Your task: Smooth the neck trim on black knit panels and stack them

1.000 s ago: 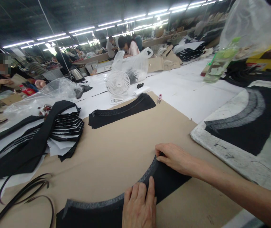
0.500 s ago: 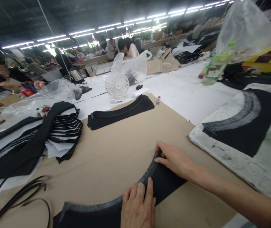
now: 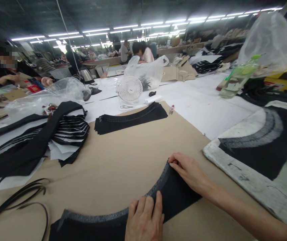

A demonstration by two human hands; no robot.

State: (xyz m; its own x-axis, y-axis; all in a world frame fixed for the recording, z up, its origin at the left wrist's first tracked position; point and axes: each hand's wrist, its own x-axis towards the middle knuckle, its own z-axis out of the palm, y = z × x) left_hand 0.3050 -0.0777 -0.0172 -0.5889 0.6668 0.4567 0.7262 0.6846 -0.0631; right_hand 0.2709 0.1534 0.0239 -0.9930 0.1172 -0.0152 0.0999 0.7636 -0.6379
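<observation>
A curved black fabric piece (image 3: 181, 190) with a fuzzy grey strip along its inner edge lies on the brown board (image 3: 113, 164) in front of me. My left hand (image 3: 145, 217) rests on its middle, fingers stretched out over the strip. At the far right corner of the piece, my right hand (image 3: 188, 169) pinches the edge between thumb and fingers. Farther back on the board is a stack of similar black pieces (image 3: 133, 118). Another black piece with grey curved bands (image 3: 259, 140) lies on a whitish slab (image 3: 236, 160) to the right.
Black cords (image 3: 20, 197) curl at the front left, below a heap of black and white cut pieces (image 3: 68, 130). Behind the board stand a small white fan (image 3: 130, 89), pink snips (image 3: 172, 108) and a bottle of greenish liquid (image 3: 240, 78). People sit farther off.
My right thumb and fingers have closed in at the fabric's far corner. My left hand stays pressed on the middle. The whole view has shifted slightly.
</observation>
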